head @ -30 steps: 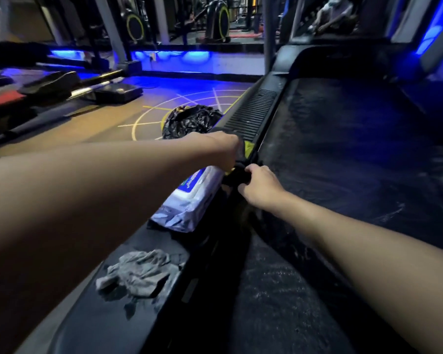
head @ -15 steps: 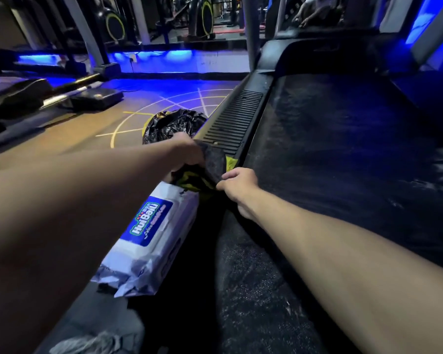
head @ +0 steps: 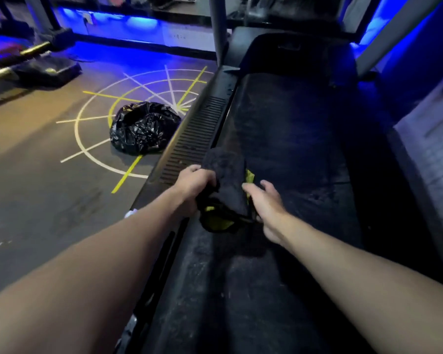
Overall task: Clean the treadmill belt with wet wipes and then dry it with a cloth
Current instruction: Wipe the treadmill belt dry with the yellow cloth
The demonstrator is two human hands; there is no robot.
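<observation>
A dark cloth (head: 225,175) with yellow-green patches is held up over the left edge of the black treadmill belt (head: 292,139). My left hand (head: 196,185) grips the cloth's left side, fingers curled round it. My right hand (head: 265,203) holds its right side, thumb under the fabric and fingers partly spread. The belt looks dull and streaked. Only a small white corner of the wet wipes pack (head: 129,213) shows beside my left forearm.
A ribbed side rail (head: 189,146) runs along the belt's left. A crumpled black plastic bag (head: 142,129) lies on the floor left of the rail, on yellow and white floor markings. Blue-lit gym equipment stands at the back and left.
Both hands lifted the cloth off the rail and carried it right, over the belt's edge. The camera moved forward, so the wipes pack and grey rag dropped out of view.
</observation>
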